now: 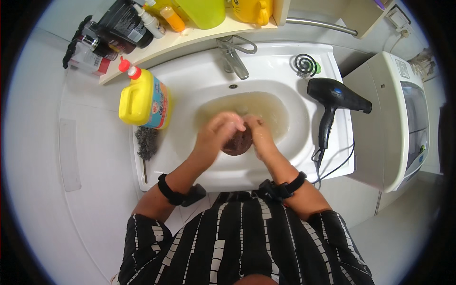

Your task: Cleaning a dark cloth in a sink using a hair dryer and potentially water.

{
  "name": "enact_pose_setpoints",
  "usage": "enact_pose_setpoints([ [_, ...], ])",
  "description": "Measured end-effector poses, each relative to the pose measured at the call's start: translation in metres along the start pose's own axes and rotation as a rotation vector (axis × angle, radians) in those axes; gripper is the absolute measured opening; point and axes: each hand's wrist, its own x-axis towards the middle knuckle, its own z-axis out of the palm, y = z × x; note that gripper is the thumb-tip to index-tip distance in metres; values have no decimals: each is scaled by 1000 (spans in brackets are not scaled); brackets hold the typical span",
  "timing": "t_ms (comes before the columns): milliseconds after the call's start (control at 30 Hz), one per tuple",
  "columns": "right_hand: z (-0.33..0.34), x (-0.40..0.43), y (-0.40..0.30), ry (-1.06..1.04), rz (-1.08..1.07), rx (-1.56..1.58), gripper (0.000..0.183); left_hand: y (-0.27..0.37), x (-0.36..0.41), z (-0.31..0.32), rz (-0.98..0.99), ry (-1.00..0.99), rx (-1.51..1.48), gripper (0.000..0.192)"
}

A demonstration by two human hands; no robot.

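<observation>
A wet, dark brown rounded item (239,143) is between my hands, above the near side of a white washbasin (299,142); what it is made of I cannot tell. My right hand (260,133) grips its right side. My left hand (222,124), blurred by motion, curves over its upper left, and whether those fingers grip it is unclear. Cloudy yellowish water (274,107) stands in the bowl beyond both hands. Above the bowl's far side is a chrome faucet (235,60).
On the left rim stand a yellow detergent jug (137,99) and a dark bristly brush (146,142). A black hair dryer (329,107) with a trailing cord and a mosquito coil (305,65) lie on the right. A shelf (199,37) with bottles overhangs the back; a washing machine (377,121) stands right.
</observation>
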Motion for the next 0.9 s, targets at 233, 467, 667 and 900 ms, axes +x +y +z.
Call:
enact_pose_setpoints([
  [233, -1, -1, -27, -42, -510, -153, 13, -16, -29, 4, -965, 101, -1201, 45],
  [467, 1, -18, -57, -161, -514, -179, 36, -19, -41, -15, -881, -231, -972, 63],
  [667, -8, -30, -59, -298, -352, -172, 38, -6, -35, -7, -839, -159, -865, 64],
  [900, 36, -72, -88, -512, -1232, -795, 23, -32, -44, -12, 36, -316, -267, 62],
])
